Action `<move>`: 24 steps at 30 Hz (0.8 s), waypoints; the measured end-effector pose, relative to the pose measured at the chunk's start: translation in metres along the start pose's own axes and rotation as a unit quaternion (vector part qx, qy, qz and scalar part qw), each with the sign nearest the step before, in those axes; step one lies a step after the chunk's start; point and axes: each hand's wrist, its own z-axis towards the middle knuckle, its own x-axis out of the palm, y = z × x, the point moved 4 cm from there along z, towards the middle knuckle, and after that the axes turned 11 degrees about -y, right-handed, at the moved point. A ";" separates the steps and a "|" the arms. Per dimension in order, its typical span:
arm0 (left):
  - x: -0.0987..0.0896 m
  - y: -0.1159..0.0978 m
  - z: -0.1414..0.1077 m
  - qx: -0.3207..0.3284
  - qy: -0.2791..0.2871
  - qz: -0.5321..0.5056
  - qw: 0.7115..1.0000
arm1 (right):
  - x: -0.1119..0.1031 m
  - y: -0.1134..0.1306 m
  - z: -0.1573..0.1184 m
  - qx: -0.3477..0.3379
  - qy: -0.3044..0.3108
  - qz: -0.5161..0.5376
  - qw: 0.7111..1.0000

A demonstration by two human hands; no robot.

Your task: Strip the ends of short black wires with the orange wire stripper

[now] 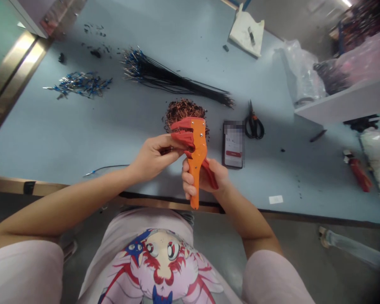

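My right hand (209, 173) is wrapped round the handles of an orange and red wire stripper (198, 143), which stands upright with its jaws at the top, facing left. My left hand (155, 156) is closed in a pinch at the left side of those jaws. From under its wrist runs a thin black cable (110, 167), whose blue and metal tip lies on the table at the left. The cable's other end is hidden by the fingers and the jaws. Just behind the stripper sits a heap of short copper-coloured offcuts (185, 109).
A bundle of black cables (177, 82) lies behind the heap, with a pile of blue and metal connectors (80, 84) further left. To the right are a phone (233, 145), black scissors (254, 126) and red-handled pliers (359, 173). A shelf (345, 99) juts in at the right.
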 end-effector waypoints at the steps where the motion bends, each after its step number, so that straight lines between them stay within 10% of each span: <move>1: 0.000 0.000 0.000 0.003 0.000 0.002 1.000 | 0.000 0.000 0.000 0.001 0.001 0.002 1.000; 24: 0.000 0.003 0.000 -0.029 0.008 0.030 0.999 | -0.003 -0.001 0.001 0.005 -0.019 -0.007 1.000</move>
